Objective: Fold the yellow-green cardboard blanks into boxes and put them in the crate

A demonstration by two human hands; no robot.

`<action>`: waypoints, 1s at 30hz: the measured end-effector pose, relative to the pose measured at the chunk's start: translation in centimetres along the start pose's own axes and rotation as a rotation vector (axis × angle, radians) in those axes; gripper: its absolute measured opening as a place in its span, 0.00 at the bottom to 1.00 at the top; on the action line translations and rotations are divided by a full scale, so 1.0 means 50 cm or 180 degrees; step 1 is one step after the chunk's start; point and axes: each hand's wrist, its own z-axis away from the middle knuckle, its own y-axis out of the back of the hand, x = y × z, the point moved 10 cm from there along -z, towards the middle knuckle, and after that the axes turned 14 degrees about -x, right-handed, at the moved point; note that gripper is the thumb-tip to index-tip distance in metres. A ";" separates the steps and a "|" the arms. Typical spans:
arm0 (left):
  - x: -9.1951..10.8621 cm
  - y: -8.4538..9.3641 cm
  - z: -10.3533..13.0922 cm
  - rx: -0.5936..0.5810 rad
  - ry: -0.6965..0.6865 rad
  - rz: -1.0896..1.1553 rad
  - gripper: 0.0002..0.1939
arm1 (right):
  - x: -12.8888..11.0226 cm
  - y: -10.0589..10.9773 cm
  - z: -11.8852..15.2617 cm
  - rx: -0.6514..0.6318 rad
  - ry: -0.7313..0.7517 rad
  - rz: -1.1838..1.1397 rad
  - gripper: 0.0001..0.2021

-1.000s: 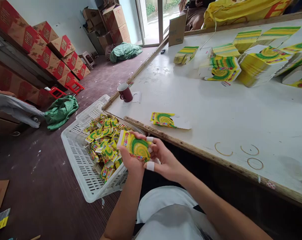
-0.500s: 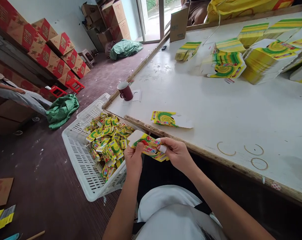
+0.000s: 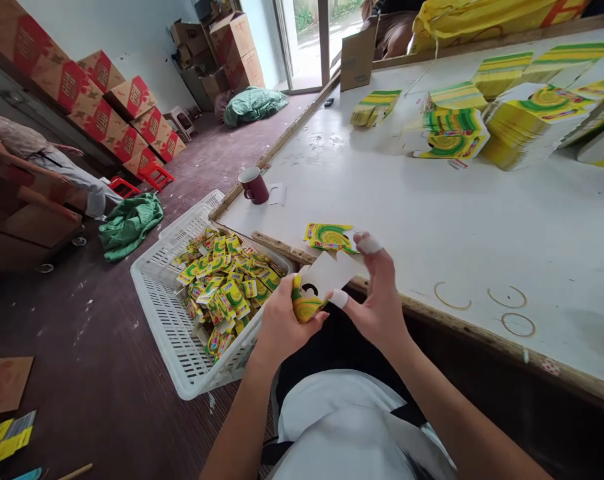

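So the left hand [image 3: 281, 327] has its fingers [image 3: 285, 291] closed around a small yellow-green carton [image 3: 328, 275], gripping the printed end. A white flap sticks out toward the right hand [image 3: 382, 303], whose fingers [image 3: 383, 267] are spread pretty wide, thumb well apart from the index. White tape on both of those tips. The thumb is right at the carton's edge, can't really tell if it's touching.

The carton's up in the air by the near edge of the white bench [image 3: 432, 220]. Just beyond it there's a flat carton [image 3: 328, 235] lying on the bench, and the taped index is right by its end.

Left of the hands is a white plastic basket [image 3: 175, 347] loaded with a messy heap of little cartons [image 3: 232, 293]. A maroon mug [image 3: 255, 187] sits near the bench corner, next to a bit of paper [image 3: 278, 194]. Over on the right, three tan bands [image 3: 519, 325] are lying around, and toward the far side you've got carton stacks [image 3: 527, 130]. Way off left, a person [image 3: 32, 150] is near some red-and-brown boxes [image 3: 87, 100].
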 end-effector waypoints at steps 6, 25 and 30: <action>0.032 -0.033 0.015 0.0220 -0.0592 -0.0409 0.37 | 0.100 -0.126 0.031 -0.1003 -0.1780 -0.2589 0.27; -0.032 -0.037 0.004 0.0371 -0.0066 -0.0722 0.32 | 0.122 -0.074 0.011 -0.1144 -0.0563 -0.0143 0.24; -0.022 -0.002 0.018 0.0577 -0.0279 -0.0864 0.25 | 0.100 -0.093 0.021 -0.1670 -0.0190 0.0425 0.41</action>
